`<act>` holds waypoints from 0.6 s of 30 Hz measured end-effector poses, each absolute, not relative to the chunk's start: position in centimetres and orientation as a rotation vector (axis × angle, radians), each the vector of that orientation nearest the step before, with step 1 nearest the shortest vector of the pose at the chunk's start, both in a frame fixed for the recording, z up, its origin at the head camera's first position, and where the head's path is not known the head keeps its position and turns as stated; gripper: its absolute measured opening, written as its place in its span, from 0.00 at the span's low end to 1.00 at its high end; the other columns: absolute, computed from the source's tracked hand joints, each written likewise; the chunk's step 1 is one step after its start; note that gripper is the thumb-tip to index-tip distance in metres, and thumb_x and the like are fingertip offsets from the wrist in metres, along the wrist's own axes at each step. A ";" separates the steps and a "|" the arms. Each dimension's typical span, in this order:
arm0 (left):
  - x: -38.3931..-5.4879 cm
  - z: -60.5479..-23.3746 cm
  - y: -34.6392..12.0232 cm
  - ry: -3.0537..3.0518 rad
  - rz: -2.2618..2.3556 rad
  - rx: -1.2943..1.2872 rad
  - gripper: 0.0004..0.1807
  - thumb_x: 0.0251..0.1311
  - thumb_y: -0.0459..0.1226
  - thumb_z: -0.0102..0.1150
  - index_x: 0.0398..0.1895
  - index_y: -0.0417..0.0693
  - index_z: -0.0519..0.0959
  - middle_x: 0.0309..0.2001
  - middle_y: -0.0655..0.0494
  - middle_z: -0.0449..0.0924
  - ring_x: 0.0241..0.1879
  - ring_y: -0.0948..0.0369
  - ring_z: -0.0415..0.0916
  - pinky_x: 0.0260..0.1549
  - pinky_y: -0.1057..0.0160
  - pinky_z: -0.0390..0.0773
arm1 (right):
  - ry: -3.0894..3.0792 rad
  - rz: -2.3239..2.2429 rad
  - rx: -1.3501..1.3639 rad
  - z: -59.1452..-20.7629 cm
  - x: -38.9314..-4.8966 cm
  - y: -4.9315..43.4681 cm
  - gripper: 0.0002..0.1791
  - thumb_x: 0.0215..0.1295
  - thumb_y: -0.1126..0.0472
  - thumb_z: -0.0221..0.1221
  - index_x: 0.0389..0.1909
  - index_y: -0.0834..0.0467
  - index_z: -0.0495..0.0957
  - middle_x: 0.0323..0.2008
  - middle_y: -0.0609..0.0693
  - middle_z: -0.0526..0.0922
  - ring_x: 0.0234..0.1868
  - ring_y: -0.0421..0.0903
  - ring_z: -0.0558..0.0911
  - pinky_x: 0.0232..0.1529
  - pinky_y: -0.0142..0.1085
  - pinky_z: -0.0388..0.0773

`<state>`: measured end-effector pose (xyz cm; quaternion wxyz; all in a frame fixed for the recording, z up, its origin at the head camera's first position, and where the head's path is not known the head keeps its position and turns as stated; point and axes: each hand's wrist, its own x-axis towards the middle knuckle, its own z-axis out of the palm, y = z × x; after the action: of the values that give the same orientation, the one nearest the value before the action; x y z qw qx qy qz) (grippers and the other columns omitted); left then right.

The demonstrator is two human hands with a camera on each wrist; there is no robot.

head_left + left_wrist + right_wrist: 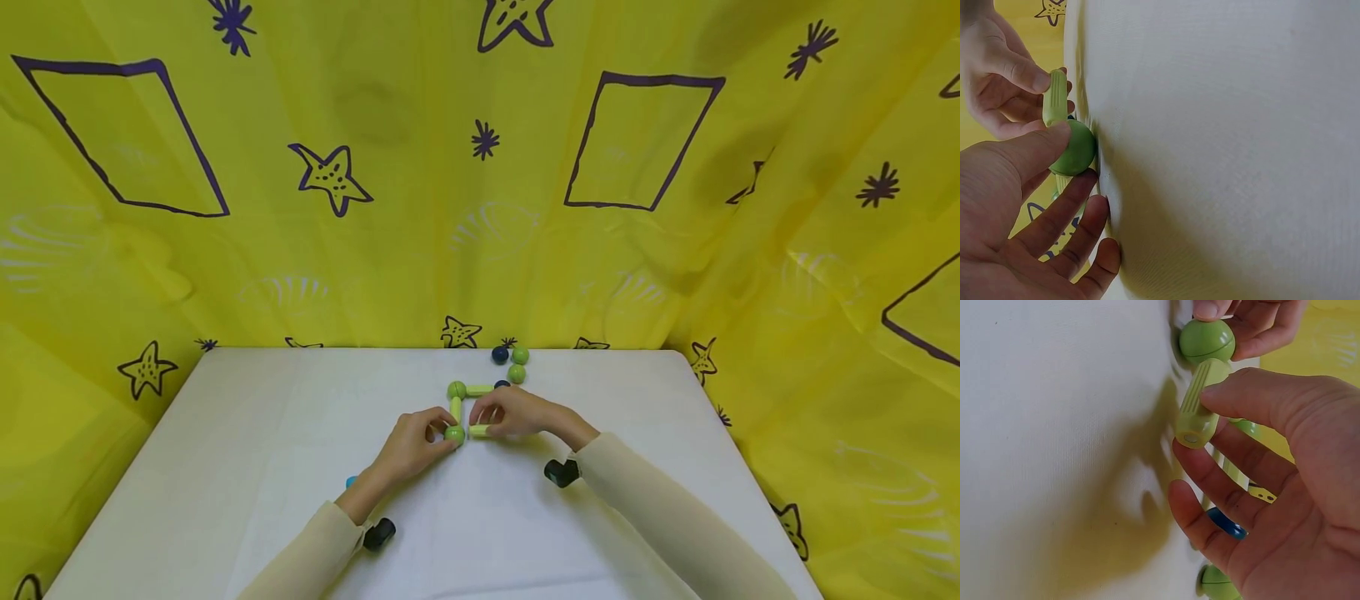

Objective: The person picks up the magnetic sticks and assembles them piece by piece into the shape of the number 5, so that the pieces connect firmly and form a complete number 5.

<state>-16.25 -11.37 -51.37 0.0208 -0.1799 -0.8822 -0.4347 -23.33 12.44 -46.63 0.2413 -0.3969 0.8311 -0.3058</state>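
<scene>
My left hand [411, 444] pinches a green ball [454, 434] between thumb and fingers, down at the white table. In my right hand [517, 413] a short pale-green ribbed rod [1202, 403] is pinched, its near end showing a small round metal disc. The rod's far end lies close against the ball; whether they touch I cannot tell. From that ball a second pale-green rod [456, 408] runs back to another green ball [457, 389]. A third rod [480, 390] extends right from there to a dark blue ball [502, 385], partly hidden by my right hand.
Beyond my right hand lie a loose dark blue ball [500, 355] and two green balls, one at the back [521, 356] and one nearer [517, 373]. A blue piece [351, 482] shows partly behind my left wrist. Yellow patterned curtain [420, 250] surrounds the white table [247, 433].
</scene>
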 end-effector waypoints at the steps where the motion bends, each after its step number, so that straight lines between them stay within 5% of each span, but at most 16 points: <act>1: -16.3 -51.4 -11.4 -2.733 -1.348 -0.560 0.11 0.57 0.34 0.75 0.41 0.49 0.85 0.34 0.57 0.86 0.28 0.61 0.73 0.30 0.66 0.71 | 2.271 -0.837 -1.087 -46.7 -23.3 12.4 0.13 0.64 0.73 0.62 0.47 0.57 0.85 0.42 0.50 0.87 0.43 0.42 0.84 0.47 0.33 0.80; 18: -16.2 -51.4 -11.3 -2.743 -1.330 -0.559 0.11 0.56 0.34 0.75 0.41 0.50 0.84 0.35 0.57 0.87 0.28 0.63 0.71 0.30 0.66 0.71 | 2.293 -0.833 -1.070 -47.6 -23.3 11.8 0.12 0.64 0.73 0.63 0.44 0.55 0.85 0.40 0.45 0.86 0.42 0.40 0.83 0.47 0.34 0.79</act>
<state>-16.24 -11.27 -51.39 0.0211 -0.1804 -0.8848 -0.4292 -23.32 11.84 -47.61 0.2365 -0.3904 0.8363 -0.3038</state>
